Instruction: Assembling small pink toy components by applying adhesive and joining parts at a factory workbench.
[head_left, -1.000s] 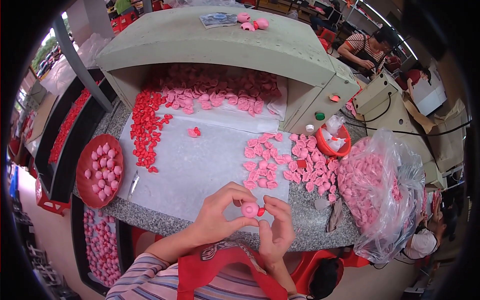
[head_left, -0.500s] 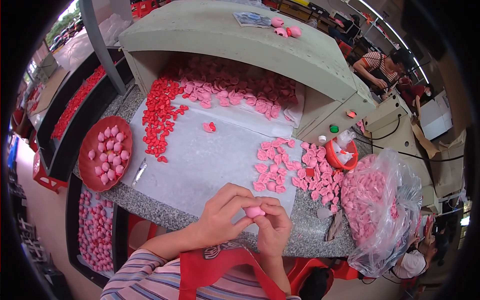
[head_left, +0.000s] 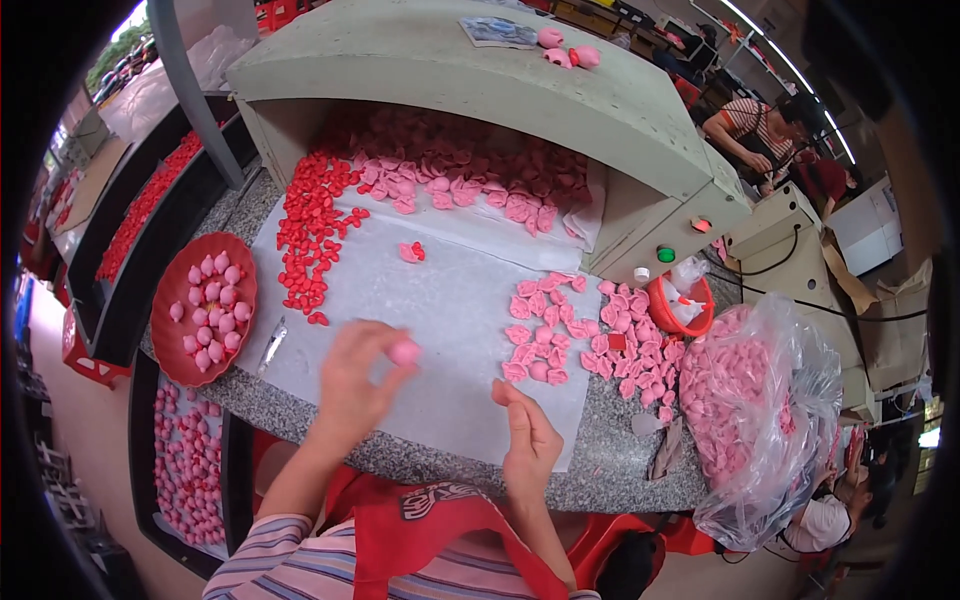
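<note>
My left hand (head_left: 352, 385) is over the white sheet at centre left, blurred by motion. Its thumb and fingers are closed on a rounded pink soft-looking piece (head_left: 404, 351). To the right, my right hand (head_left: 530, 440) hovers near the sheet's front edge, fingers curled and pressed together; anything between them is hidden. Just beyond it lie several crumpled pink pieces (head_left: 541, 345). A red scalloped bowl (head_left: 190, 368) with rounded pink pieces stands left of my left hand. One pink piece with a red bit (head_left: 411, 252) sits alone on the white sheet (head_left: 450, 315).
A grey-green metal box (head_left: 470, 85) arches over the back of the table, pink pieces beneath it. Small red pieces (head_left: 305, 240) spread along the sheet's left. At right are an orange-red basket (head_left: 708, 322) and a clear bag (head_left: 735, 400) of pink pieces. Black trays (head_left: 235, 470) flank the left side.
My hands have parted. The left has moved left and away from me with the rounded pink piece, which both hands held before. My right hand has stayed near the front edge.
</note>
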